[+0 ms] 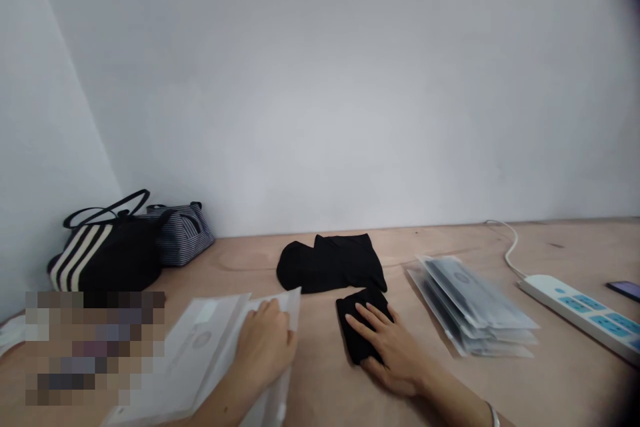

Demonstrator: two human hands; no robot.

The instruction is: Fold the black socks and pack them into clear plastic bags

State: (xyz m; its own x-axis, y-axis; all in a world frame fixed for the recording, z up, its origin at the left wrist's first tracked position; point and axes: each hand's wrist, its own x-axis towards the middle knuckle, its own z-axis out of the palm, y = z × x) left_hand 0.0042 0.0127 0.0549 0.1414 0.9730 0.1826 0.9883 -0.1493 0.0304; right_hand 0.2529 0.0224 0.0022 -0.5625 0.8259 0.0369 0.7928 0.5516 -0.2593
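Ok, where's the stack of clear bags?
In the head view, the stack of clear bags lies on the wooden tabletop, just right of the right hand on the folded black cloth, left of the white power strip.

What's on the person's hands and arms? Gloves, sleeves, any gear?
No gloves: the left hand and right hand are bare. The visible forearms show no sleeves, cables or markings. The only thing worn is a thin silver-coloured band at the right wrist, partly cut off by the frame.

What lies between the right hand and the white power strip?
In the head view, a stack of plastic packets lies between the right hand and the white power strip.
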